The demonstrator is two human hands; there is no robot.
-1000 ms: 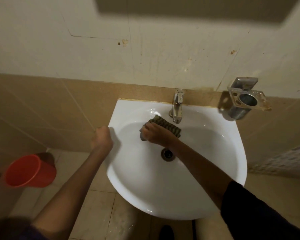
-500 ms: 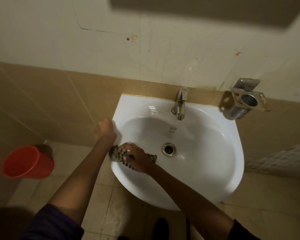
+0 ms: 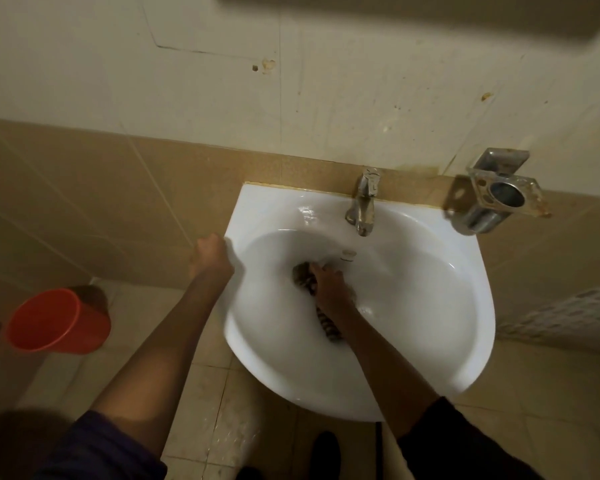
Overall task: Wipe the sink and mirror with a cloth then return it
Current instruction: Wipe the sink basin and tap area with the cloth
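Striped dark cloth (image 3: pixel 305 277) was pinned by right hand (image 3: pixel 329 289) in white ceramic sink (image 3: pixel 430 306) w/ left hand (image 3: pixel 211 256) clenched on rim; trailing end could snag, wet rim grip might slip.

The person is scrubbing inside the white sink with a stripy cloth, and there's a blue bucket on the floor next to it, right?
Almost. The bucket is orange-red, not blue, as the head view shows. The right hand does press the stripy cloth inside the white sink.

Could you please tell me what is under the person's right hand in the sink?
A striped cloth lies under the right hand, pressed against the sink basin. The drain is covered.
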